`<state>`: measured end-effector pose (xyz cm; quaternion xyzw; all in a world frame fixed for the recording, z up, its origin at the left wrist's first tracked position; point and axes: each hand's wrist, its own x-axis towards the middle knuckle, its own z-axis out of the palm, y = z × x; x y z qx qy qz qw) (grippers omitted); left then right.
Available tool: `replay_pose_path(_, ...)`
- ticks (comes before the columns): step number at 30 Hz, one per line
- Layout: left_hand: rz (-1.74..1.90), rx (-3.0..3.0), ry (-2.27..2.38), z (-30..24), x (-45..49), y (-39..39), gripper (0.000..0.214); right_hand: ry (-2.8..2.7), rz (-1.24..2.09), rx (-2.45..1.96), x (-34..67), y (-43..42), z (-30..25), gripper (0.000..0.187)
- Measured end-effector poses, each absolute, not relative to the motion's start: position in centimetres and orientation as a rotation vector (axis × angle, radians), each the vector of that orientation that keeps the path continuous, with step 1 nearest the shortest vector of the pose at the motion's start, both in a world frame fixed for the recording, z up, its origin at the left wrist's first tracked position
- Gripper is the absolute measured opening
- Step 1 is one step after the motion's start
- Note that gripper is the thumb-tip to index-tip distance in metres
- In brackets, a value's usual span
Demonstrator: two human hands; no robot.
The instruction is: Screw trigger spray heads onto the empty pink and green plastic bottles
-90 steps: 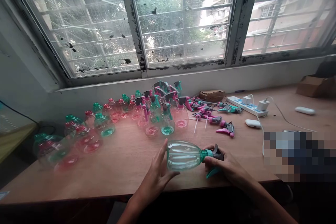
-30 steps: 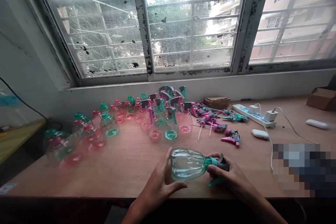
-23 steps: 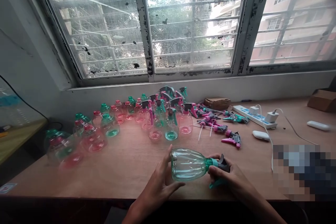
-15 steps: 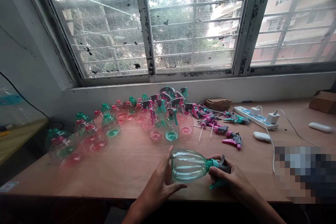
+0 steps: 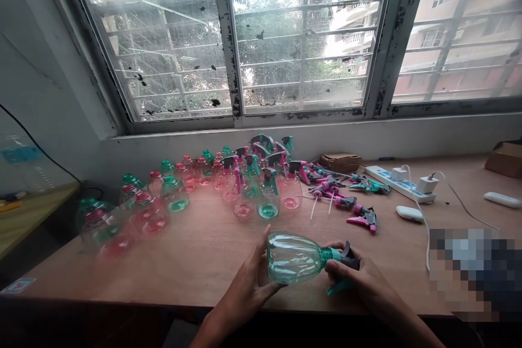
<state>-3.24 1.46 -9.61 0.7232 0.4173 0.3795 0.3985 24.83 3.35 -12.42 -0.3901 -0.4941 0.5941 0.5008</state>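
Note:
A clear green spray bottle (image 5: 293, 258) lies sideways above the table's front edge, base to the left. My left hand (image 5: 255, 274) cups the base, thumb below and fingers behind it. Around the neck and the grey-and-teal trigger head (image 5: 345, 255) my right hand (image 5: 353, 266) is closed, its thumb near the collar. Beyond my hands stand several spray bottles with heads fitted, among them a green one (image 5: 268, 198) and a pink one (image 5: 291, 190). Loose pink-and-grey trigger heads (image 5: 365, 219) lie to their right, some with white dip tubes.
Headless pink bottles (image 5: 150, 215) and green bottles (image 5: 175, 196) stand along the left. At the back right are a power strip (image 5: 397, 182) with plugged-in chargers, a white oval device (image 5: 410, 213), and a cardboard box (image 5: 504, 159). A white cable (image 5: 427, 239) runs toward the front.
My left thumb has drawn in under the bottle's base. The bottle and my right hand stay nearly where they were; the view has shifted slightly.

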Motion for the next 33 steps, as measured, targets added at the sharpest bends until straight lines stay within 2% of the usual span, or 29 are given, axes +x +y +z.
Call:
replay_pose_path(5, 0.927, 1.881, 1.186, -9.34, -3.38, 1.04, 0.116, -1.145, 1.430, -0.914, 24.81, 3.35, -12.70, 0.052)
replay_pose_path(13, 0.939, 1.942, 1.101, -9.68, -3.53, 1.28, 0.099, -1.053, 1.429, -0.910, 24.53, 3.18, -12.25, 0.053)
replay_pose_path(18, 0.925, 1.994, 1.170, -9.93, -3.51, 1.36, 0.116, -1.090, 1.438, -0.910, 24.60, 3.28, -12.48, 0.053)
replay_pose_path(24, 0.943, 2.002, 1.173, -9.83, -3.41, 1.24, 0.096, -1.106, 1.441, -0.902, 24.65, 3.33, -12.65, 0.050)
replay_pose_path(29, 0.915, 1.980, 1.190, -9.76, -3.36, 1.17, 0.119, -1.104, 1.447, -0.912, 24.63, 3.31, -12.49, 0.052)
replay_pose_path(33, 0.918, 1.957, 1.176, -9.34, -3.27, 1.20, 0.110, -1.123, 1.443, -0.922, 24.74, 3.30, -12.49, 0.054)
